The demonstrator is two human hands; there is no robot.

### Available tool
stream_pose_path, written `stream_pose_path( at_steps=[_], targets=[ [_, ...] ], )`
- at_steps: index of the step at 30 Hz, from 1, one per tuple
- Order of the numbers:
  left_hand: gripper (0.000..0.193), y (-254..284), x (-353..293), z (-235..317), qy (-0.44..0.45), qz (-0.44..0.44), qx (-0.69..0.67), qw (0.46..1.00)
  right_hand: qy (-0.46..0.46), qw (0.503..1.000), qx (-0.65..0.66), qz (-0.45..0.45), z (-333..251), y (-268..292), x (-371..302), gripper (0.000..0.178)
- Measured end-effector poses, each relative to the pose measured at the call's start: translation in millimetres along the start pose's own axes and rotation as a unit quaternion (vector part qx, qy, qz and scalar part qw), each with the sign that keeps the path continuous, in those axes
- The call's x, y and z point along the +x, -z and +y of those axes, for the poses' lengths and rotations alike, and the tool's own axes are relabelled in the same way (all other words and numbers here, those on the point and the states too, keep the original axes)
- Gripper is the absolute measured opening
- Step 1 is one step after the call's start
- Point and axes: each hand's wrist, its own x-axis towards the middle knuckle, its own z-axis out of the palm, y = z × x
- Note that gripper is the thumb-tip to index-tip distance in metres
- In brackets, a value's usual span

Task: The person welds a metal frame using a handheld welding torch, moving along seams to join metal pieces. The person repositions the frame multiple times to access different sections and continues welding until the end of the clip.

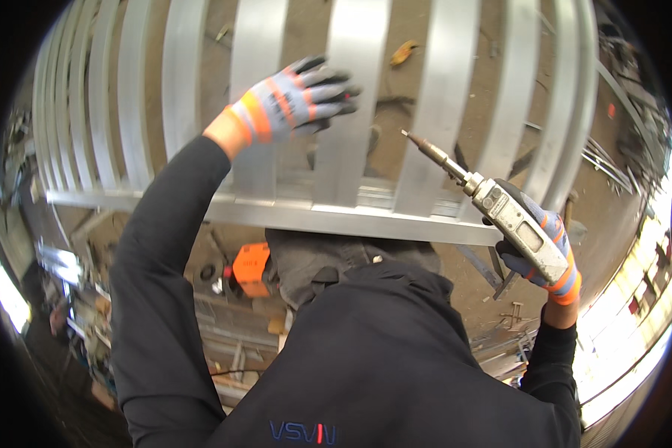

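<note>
My left hand (287, 104), in a grey and orange glove with dark fingertips, is stretched out over the aluminium slats (351, 45) of a metal frame. Its fingers are extended and apart, and I see nothing held in them. A tiny red spot shows by the fingertips. On the right, my right hand (556, 250), gloved alike, is wrapped around a grey power driver (519, 228) with a long thin bit. The bit points up and left, toward the slats. Whether its tip touches one cannot be told. The driver's body hides part of the right hand's fingers.
The frame's front rail (299, 216) runs across close to my body. Through the gaps I see a brown floor and a yellow object (404, 52). An orange box (252, 269) is on the floor at left. Metal offcuts (608, 164) lie at right.
</note>
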Motion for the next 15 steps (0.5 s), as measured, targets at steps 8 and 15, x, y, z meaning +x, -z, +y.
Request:
stream_pose_path(
  at_steps=[8,15],
  targets=[
    [0.061,13.3,7.2,8.5,-0.009,-0.023,0.017,1.0,-0.155,0.9,0.174,0.367,-24.2,-4.4,-221.0,0.062],
    [0.074,-9.8,-3.1,34.9,0.065,0.007,0.031,0.997,-0.106,0.873,0.05,0.473,-71.1,1.4,-449.8,0.077]
  ],
)
